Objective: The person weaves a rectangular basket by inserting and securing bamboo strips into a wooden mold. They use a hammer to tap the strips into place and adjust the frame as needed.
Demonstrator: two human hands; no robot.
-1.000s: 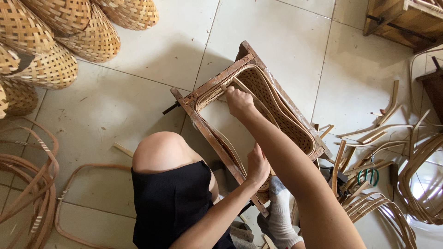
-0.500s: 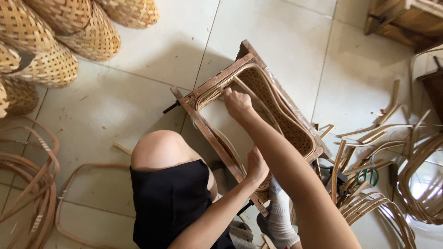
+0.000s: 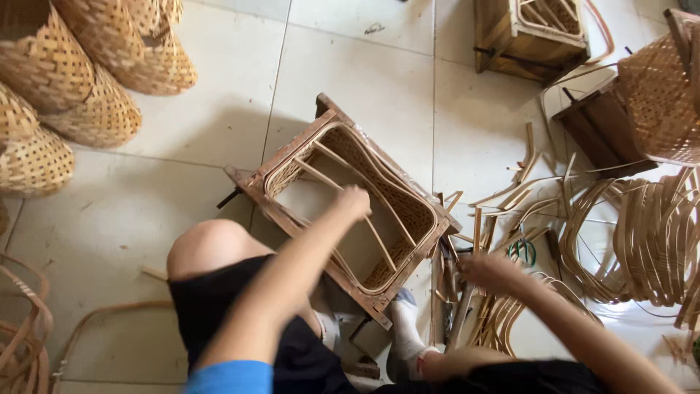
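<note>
A wooden mould frame (image 3: 281, 169) lies tilted on the tiled floor between my knee (image 3: 208, 248) and my white-socked foot (image 3: 405, 328). A partly woven bamboo basket (image 3: 408, 208) sits inside it. My left hand (image 3: 355, 201) is closed on a thin bamboo strip (image 3: 321, 174) that crosses the basket's opening. My right hand (image 3: 492, 271) is blurred. It hovers to the right of the frame, over loose bamboo strips (image 3: 503, 310) on the floor, and its fingers are unclear.
Finished woven baskets (image 3: 87, 80) are stacked at the upper left. A wooden box (image 3: 529, 33) and another basket (image 3: 660, 87) stand at the top right. Coils of bamboo strips (image 3: 642, 241) and green-handled scissors (image 3: 522, 250) lie at the right, hoops (image 3: 25, 328) at the lower left.
The view has swung right and up. My right hand has left the frame's top and moved right toward the loose strips. My left hand has moved up to the strip across the basket.
</note>
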